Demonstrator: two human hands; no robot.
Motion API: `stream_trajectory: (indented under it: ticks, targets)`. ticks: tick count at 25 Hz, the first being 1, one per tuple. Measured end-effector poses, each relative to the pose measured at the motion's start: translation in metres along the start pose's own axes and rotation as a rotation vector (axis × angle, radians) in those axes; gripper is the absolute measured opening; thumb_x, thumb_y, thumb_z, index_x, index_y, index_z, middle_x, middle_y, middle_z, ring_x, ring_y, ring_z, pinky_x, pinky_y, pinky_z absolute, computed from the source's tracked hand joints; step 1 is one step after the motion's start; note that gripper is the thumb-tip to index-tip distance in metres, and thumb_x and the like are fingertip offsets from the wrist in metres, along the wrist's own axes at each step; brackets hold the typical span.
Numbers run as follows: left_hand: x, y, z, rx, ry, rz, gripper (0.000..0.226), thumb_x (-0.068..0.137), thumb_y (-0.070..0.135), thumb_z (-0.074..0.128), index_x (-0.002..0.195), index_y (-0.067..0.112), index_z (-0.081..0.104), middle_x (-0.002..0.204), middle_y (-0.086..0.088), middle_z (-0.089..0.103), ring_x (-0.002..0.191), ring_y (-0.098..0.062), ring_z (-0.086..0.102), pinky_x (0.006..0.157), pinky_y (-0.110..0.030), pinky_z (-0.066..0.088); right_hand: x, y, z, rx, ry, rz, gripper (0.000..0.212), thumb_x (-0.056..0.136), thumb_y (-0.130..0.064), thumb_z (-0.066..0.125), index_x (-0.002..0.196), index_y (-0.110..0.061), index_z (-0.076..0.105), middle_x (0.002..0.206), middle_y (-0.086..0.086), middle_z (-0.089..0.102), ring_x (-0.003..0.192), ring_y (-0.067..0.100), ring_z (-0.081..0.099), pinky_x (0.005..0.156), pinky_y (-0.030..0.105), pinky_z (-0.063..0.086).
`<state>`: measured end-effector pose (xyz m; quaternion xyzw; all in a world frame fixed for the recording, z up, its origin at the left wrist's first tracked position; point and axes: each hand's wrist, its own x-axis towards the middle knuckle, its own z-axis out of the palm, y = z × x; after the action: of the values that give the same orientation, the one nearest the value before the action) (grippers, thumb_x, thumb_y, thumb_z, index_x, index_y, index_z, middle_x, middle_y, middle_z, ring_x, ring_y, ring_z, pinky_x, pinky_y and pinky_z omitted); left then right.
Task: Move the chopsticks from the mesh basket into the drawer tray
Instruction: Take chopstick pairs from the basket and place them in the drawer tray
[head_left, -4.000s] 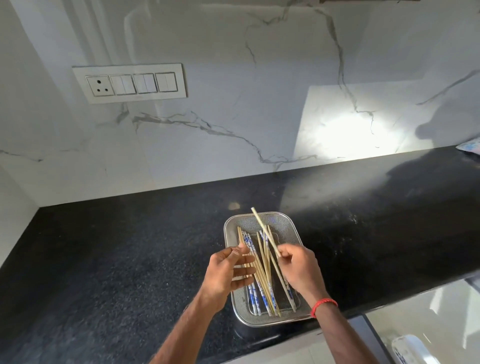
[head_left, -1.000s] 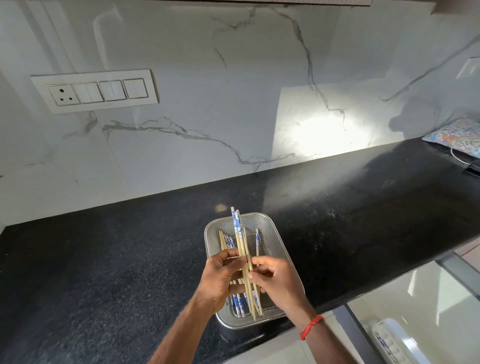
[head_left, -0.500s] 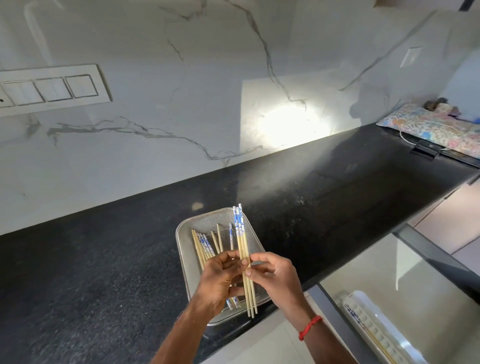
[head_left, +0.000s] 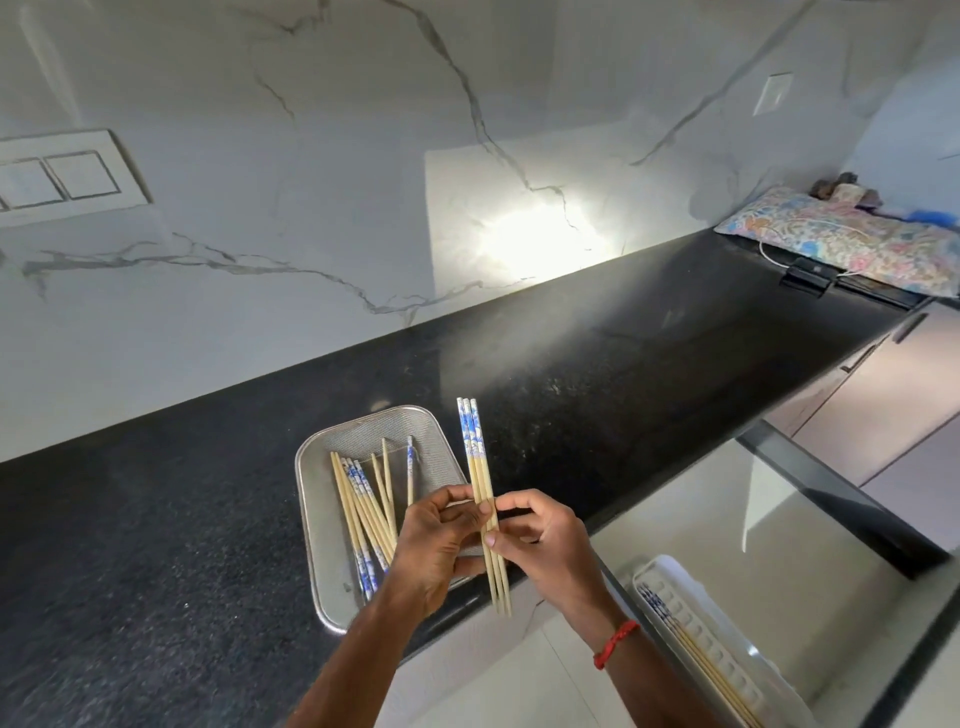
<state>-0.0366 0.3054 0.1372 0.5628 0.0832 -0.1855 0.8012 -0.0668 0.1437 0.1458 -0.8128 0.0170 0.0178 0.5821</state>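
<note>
Fingers (head_left: 511, 503) of both your hands are curled and pinched on one small bundle of held chopsticks (head_left: 475, 457). Your left hand (head_left: 434, 551) grips it from the basket side and your right hand (head_left: 553, 553) from the other side, thumb tips pressed on the shafts. The bundle is lifted, near upright in the view, over the right edge of the mesh basket (head_left: 311, 525). Three tops show side by side.

Materials: the sticks are slim, straight pale wood, tapering toward you, with a blue-and-white print on the upper ends. The basket is shallow and rectangular, of fine silver metal mesh, with rounded corners and a smooth rim.

Contents: loose chopsticks (head_left: 358, 512) lie in the basket. Most are in a slanted pile along its left half, with a few apart near its middle. Your left hand hides part of them. Right of the basket and lower, a white ribbed drawer tray (head_left: 727, 639) sits in the drawer (head_left: 779, 545). A few tray chopsticks (head_left: 693, 647) lie along its left side.

Surface: the basket rests at the front edge of a black speckled stone countertop (head_left: 156, 519). Behind the basket is a white, grey-veined marble backsplash (head_left: 311, 208) with a bright glare patch. A switch plate (head_left: 67, 174) is up and left of the basket. Far right of the basket, a patterned cloth (head_left: 841, 239) lies on the counter. A red thread band (head_left: 615, 644) circles your right wrist.
</note>
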Motion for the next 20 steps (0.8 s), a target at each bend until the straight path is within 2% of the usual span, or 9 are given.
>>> stream_trajectory:
  ticks: [3, 6, 10, 13, 17, 20]
  targets:
    - [-0.001, -0.013, 0.025, 0.007, 0.000, -0.006, 0.026, 0.080, 0.009, 0.078, 0.105, 0.006, 0.071, 0.099, -0.022, 0.079, 0.086, -0.037, 0.078, 0.064, -0.043, 0.063, -0.009, 0.011, -0.021, 0.011, 0.014, 0.024, 0.034, 0.079, -0.015, 0.081, 0.108, -0.024, 0.067, 0.090, -0.006, 0.078, 0.085, 0.003, 0.074, 0.071, 0.019, 0.060]
    - [-0.004, -0.029, 0.056, 0.056, -0.007, -0.021, 0.029, 0.085, 0.007, 0.076, 0.112, 0.003, 0.069, 0.099, -0.021, 0.079, 0.088, -0.039, 0.078, 0.070, -0.049, 0.064, -0.023, 0.027, -0.046, 0.018, 0.036, 0.056, 0.035, 0.079, -0.017, 0.081, 0.107, -0.028, 0.064, 0.096, -0.011, 0.076, 0.089, 0.001, 0.073, 0.072, 0.019, 0.060]
    - [-0.013, -0.054, 0.095, 0.124, -0.045, -0.062, 0.030, 0.081, 0.013, 0.079, 0.109, 0.005, 0.075, 0.099, -0.020, 0.079, 0.088, -0.038, 0.078, 0.068, -0.047, 0.065, -0.046, 0.049, -0.084, -0.011, 0.071, 0.093, 0.039, 0.078, -0.024, 0.083, 0.104, -0.037, 0.057, 0.092, -0.019, 0.074, 0.083, 0.001, 0.073, 0.073, 0.018, 0.060]
    - [-0.020, -0.073, 0.121, 0.171, -0.042, -0.126, 0.026, 0.079, 0.015, 0.080, 0.102, 0.006, 0.078, 0.099, -0.021, 0.079, 0.088, -0.040, 0.078, 0.073, -0.052, 0.065, -0.062, 0.067, -0.108, 0.009, 0.044, 0.155, 0.051, 0.078, -0.022, 0.083, 0.113, -0.038, 0.051, 0.100, -0.008, 0.076, 0.084, 0.010, 0.075, 0.079, 0.032, 0.063]
    - [-0.027, -0.100, 0.151, 0.191, -0.048, -0.214, 0.013, 0.087, 0.010, 0.076, 0.098, 0.007, 0.079, 0.095, -0.017, 0.081, 0.085, -0.034, 0.079, 0.064, -0.041, 0.064, -0.081, 0.094, -0.136, 0.050, 0.032, 0.224, 0.067, 0.076, -0.022, 0.084, 0.127, -0.040, 0.044, 0.111, 0.002, 0.075, 0.094, 0.015, 0.074, 0.089, 0.042, 0.060]
    - [-0.032, -0.124, 0.170, 0.180, -0.014, -0.281, 0.016, 0.089, 0.009, 0.074, 0.104, 0.005, 0.077, 0.094, -0.015, 0.081, 0.084, -0.031, 0.080, 0.060, -0.038, 0.063, -0.093, 0.114, -0.149, 0.111, 0.037, 0.275, 0.070, 0.077, -0.013, 0.082, 0.133, -0.031, 0.046, 0.114, 0.004, 0.071, 0.097, 0.021, 0.074, 0.090, 0.051, 0.058]
